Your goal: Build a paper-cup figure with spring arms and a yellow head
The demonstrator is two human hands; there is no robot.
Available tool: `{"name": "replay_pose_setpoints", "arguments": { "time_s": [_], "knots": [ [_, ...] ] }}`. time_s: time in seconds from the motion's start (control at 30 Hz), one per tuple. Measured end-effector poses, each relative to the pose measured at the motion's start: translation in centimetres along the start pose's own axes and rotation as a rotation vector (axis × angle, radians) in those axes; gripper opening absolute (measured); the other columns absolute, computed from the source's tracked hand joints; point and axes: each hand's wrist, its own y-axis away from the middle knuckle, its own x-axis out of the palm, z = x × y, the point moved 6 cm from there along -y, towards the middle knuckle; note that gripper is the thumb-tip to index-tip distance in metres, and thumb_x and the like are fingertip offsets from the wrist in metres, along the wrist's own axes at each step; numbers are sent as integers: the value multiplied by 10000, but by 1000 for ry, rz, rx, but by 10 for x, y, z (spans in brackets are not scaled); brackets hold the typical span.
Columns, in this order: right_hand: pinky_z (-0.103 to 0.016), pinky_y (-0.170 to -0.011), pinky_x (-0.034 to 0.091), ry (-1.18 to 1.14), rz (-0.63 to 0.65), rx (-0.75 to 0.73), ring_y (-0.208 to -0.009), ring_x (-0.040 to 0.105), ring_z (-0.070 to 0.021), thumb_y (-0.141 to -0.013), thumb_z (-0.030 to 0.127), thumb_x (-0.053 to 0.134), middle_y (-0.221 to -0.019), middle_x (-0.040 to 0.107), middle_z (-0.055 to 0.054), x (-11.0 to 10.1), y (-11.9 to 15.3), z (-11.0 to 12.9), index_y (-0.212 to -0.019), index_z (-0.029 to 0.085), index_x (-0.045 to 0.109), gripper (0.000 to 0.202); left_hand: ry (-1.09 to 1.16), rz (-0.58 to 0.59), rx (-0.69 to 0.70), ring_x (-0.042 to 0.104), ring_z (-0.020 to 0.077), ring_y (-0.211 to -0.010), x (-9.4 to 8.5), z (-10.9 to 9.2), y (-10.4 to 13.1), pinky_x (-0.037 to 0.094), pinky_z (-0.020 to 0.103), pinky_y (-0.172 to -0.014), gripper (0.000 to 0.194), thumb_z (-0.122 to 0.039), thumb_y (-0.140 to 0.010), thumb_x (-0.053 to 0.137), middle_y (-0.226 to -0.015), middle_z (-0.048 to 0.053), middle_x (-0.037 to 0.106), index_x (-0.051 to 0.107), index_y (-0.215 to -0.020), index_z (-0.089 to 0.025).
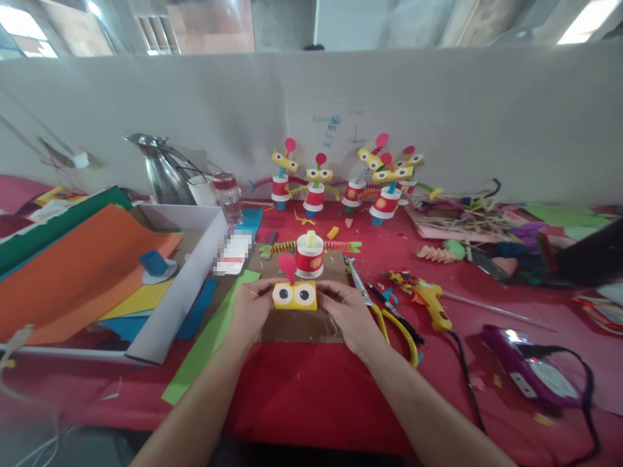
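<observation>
Between my two hands is a yellow paper robot head (294,305) with two round white-and-black eyes and a pink disc on a folded paper spring standing on top. My left hand (252,308) grips its left end, and my right hand (341,306) grips its right end. Just behind it stands a paper cup body (309,264), red-banded with a gold emblem. Springy folded paper arms stick out at its sides, and a pale yellow piece sits on its top. A brown board (277,332) lies beneath my hands.
Scissors (384,321) with yellow handles, a black pen (396,312) and a yellow glue gun (433,305) lie to the right. Several finished cup robots (315,198) stand at the back. A box (189,279) of coloured paper, a jar (228,198) and a steel jug (163,172) are left.
</observation>
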Motion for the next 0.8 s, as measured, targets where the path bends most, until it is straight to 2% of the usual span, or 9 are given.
{"name": "replay_pose_setpoints", "arguments": {
  "time_s": [0.13, 0.23, 0.37, 0.5, 0.6, 0.7, 0.8],
  "knots": [
    [-273, -629, 452, 44, -32, 26, -622, 585, -137, -650, 393, 799, -715, 717, -19, -3, -2, -5, -837, 199, 781, 270, -10, 35, -9, 687, 204, -684, 4, -1, 1, 503, 260, -604, 214, -224, -584, 785, -712, 43, 759, 798, -794, -186],
    [-246, -562, 421, 97, -64, -37, -579, 556, -121, -696, 367, 758, -686, 712, -14, -6, -3, -2, -826, 197, 783, 215, 93, 83, -68, 677, 191, -646, 7, 2, 1, 502, 259, -593, 228, -251, -583, 805, -693, 44, 750, 790, -799, -179],
    [-287, -699, 503, 212, -140, -317, -758, 649, -172, -763, 258, 694, -825, 743, -28, -12, 3, 16, -847, 224, 782, 126, 254, 106, -124, 659, 159, -641, 4, 2, -1, 493, 236, -599, 286, -282, -563, 844, -712, 41, 734, 764, -814, -170],
    [-282, -740, 538, 470, -205, -724, -836, 676, -167, -806, 106, 630, -930, 734, -28, -8, 25, 42, -939, 273, 773, 257, 276, 89, -50, 574, 86, -586, -3, -3, -2, 435, 177, -568, 221, -289, -598, 844, -653, -2, 655, 700, -704, -159],
    [-270, -743, 556, 624, -177, -969, -842, 684, -152, -831, 37, 589, -947, 724, -31, 3, 41, 52, -1005, 289, 757, 350, 279, 140, -60, 554, 95, -593, 0, -2, 1, 435, 194, -577, 247, -367, -661, 804, -647, 0, 617, 680, -696, -156],
    [-281, -751, 568, 716, -146, -1103, -855, 688, -158, -841, 25, 581, -947, 722, -40, 10, 50, 53, -1046, 293, 745, 375, 262, 141, -28, 549, 107, -631, 2, -5, 4, 443, 204, -598, 244, -369, -665, 799, -672, 4, 604, 682, -705, -159],
    [-290, -720, 575, 761, -148, -1140, -838, 690, -166, -842, 32, 584, -939, 720, -50, 11, 51, 53, -1044, 287, 744, 363, 211, 158, 43, 569, 122, -731, 3, -11, 6, 463, 208, -659, 189, -308, -664, 802, -783, 18, 623, 691, -733, -173]
  ]
}}
